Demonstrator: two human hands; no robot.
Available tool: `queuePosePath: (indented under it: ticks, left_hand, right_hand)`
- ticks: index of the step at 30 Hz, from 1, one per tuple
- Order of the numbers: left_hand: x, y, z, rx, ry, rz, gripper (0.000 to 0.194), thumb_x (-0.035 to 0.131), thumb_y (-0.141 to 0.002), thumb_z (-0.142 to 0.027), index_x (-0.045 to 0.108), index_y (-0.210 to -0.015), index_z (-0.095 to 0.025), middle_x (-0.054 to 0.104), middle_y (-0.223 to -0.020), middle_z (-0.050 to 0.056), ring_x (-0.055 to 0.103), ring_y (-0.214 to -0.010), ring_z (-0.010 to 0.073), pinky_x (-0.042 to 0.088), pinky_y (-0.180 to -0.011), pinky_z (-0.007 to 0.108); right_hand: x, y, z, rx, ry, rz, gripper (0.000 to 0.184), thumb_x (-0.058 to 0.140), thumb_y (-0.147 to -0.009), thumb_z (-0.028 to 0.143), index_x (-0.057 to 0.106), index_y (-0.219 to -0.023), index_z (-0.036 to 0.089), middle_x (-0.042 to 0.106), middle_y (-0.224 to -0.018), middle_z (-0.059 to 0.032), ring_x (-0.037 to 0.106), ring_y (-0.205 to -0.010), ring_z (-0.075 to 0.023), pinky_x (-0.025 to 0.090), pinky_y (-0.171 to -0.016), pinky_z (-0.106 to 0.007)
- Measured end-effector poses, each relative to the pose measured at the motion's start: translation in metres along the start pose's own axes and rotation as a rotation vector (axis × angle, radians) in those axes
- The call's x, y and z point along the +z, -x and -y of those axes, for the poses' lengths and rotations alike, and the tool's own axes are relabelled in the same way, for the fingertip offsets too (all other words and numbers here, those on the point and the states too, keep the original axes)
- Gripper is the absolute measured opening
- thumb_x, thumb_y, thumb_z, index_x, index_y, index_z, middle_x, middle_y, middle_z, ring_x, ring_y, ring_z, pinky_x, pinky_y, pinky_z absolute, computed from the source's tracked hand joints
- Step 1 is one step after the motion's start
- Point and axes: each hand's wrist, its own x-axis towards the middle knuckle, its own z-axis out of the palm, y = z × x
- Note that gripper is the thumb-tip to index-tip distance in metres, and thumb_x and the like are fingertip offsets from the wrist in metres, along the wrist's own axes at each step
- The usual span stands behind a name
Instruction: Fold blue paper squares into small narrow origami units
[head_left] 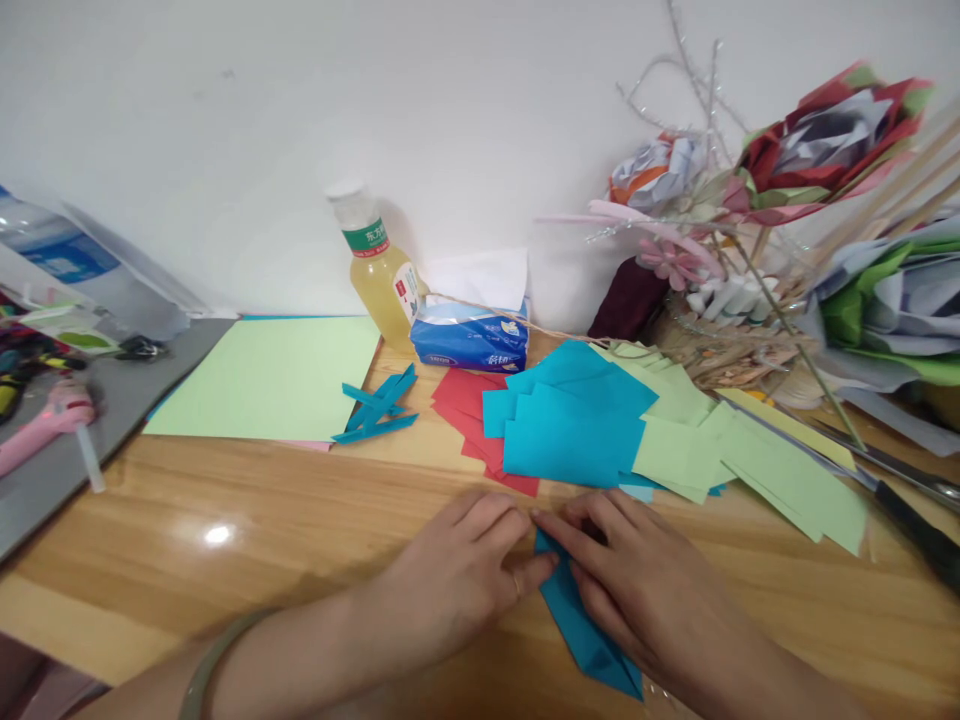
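Observation:
A folded piece of blue paper lies on the wooden table, narrow and creased, slanting toward me. My left hand, fingers curled, has its thumb on the left edge of this paper near the top. From the other side my right hand presses on the paper, its index finger reaching to the upper tip and its other fingers bent over the right edge. Both hands nearly meet at that tip, and part of the paper is hidden under the right one. Just beyond them is a stack of blue paper sheets.
Red paper pieces and light green pieces flank the stack. Folded blue strips lie beside green sheets. Behind are a drink bottle and tissue pack. Scissors lie right; a pink glue gun left.

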Motion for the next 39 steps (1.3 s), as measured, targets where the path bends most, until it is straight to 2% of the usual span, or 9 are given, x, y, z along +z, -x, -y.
queuePosePath:
  ticks: [5, 9, 14, 20, 23, 27, 30, 33, 39]
  left_hand:
    - [-0.006, -0.001, 0.004, 0.058, 0.038, 0.026, 0.021, 0.044, -0.095, -0.026, 0.055, -0.113, -0.022, 0.055, -0.116, 0.004, 0.046, -0.114, 0.0203, 0.042, -0.095, 0.038]
    - [-0.019, -0.001, 0.008, 0.151, 0.039, 0.103, 0.029, 0.041, -0.096, -0.021, 0.05, -0.123, -0.018, 0.05, -0.13, 0.004, 0.027, -0.13, 0.0277, 0.026, -0.106, 0.051]
    - [-0.023, -0.001, 0.009, 0.156, 0.008, 0.147, 0.031, 0.035, -0.098, -0.02, 0.049, -0.125, -0.017, 0.05, -0.132, 0.004, 0.011, -0.137, 0.0286, 0.008, -0.109, 0.055]
    - [-0.023, -0.001, 0.008, 0.153, -0.021, 0.176, 0.031, 0.038, -0.097, -0.024, 0.049, -0.126, -0.019, 0.047, -0.136, 0.002, 0.009, -0.137, 0.029, -0.008, -0.109, 0.052]
    - [-0.023, -0.001, 0.007, 0.14, -0.022, 0.103, 0.029, 0.041, -0.096, -0.023, 0.053, -0.123, -0.02, 0.052, -0.132, 0.0, 0.016, -0.136, 0.0278, -0.013, -0.108, 0.052]
    - [-0.019, 0.001, 0.006, 0.099, -0.049, -0.079, 0.026, 0.04, -0.095, -0.018, 0.06, -0.111, -0.016, 0.062, -0.115, 0.004, 0.034, -0.128, 0.0239, -0.009, -0.109, 0.052]
    - [-0.015, 0.003, 0.006, 0.02, -0.062, -0.181, 0.021, 0.044, -0.092, -0.015, 0.063, -0.101, -0.014, 0.066, -0.097, 0.005, 0.045, -0.118, 0.0209, -0.002, -0.111, 0.048]
    - [-0.012, 0.004, 0.005, -0.012, -0.024, -0.188, 0.013, 0.051, -0.089, -0.016, 0.063, -0.094, -0.015, 0.065, -0.088, 0.002, 0.05, -0.109, 0.0182, 0.002, -0.112, 0.046]
    - [-0.012, -0.002, 0.007, 0.04, 0.014, -0.191, 0.009, 0.054, -0.088, -0.018, 0.063, -0.089, -0.016, 0.063, -0.08, 0.0, 0.052, -0.103, 0.0172, 0.016, -0.112, 0.04]
  right_hand:
    - [-0.007, 0.008, -0.009, -0.011, -0.133, 0.003, 0.041, 0.038, -0.087, 0.011, 0.047, -0.126, 0.02, 0.057, -0.118, -0.0089, 0.055, -0.104, -0.0172, 0.051, -0.081, -0.032]
    - [-0.013, 0.011, -0.013, -0.072, -0.096, 0.03, 0.034, 0.04, -0.085, 0.012, 0.057, -0.114, 0.019, 0.062, -0.103, -0.0095, 0.059, -0.091, -0.0191, 0.053, -0.073, -0.033]
    - [-0.014, 0.013, -0.016, -0.137, 0.058, 0.042, 0.031, 0.042, -0.085, 0.015, 0.061, -0.109, 0.018, 0.064, -0.101, -0.0105, 0.059, -0.089, -0.0231, 0.052, -0.071, -0.039]
    - [-0.021, 0.018, -0.025, -0.202, 0.103, -0.012, 0.026, 0.044, -0.088, 0.017, 0.062, -0.106, 0.021, 0.064, -0.105, -0.0077, 0.057, -0.095, -0.0229, 0.049, -0.076, -0.038]
    - [-0.031, 0.019, -0.024, -0.177, 0.094, -0.089, 0.025, 0.041, -0.088, 0.013, 0.063, -0.097, 0.021, 0.064, -0.098, -0.0071, 0.058, -0.091, -0.021, 0.047, -0.074, -0.035]
    - [-0.039, 0.02, -0.015, -0.138, 0.047, -0.03, 0.015, 0.045, -0.086, 0.019, 0.059, -0.086, 0.02, 0.06, -0.078, -0.005, 0.056, -0.069, -0.0176, 0.045, -0.058, -0.03]
    - [-0.036, 0.02, -0.009, -0.126, 0.014, 0.059, 0.007, 0.051, -0.086, 0.025, 0.057, -0.084, 0.02, 0.059, -0.075, -0.0031, 0.055, -0.065, -0.0174, 0.044, -0.057, -0.03]
    - [-0.026, 0.02, -0.011, -0.107, -0.002, 0.062, 0.006, 0.051, -0.087, 0.023, 0.056, -0.087, 0.019, 0.059, -0.077, -0.0034, 0.055, -0.068, -0.0181, 0.045, -0.059, -0.031]
    - [-0.015, 0.023, -0.021, -0.14, 0.005, -0.027, 0.007, 0.049, -0.088, 0.017, 0.056, -0.088, 0.019, 0.059, -0.076, -0.0025, 0.055, -0.067, -0.0164, 0.042, -0.06, -0.029]
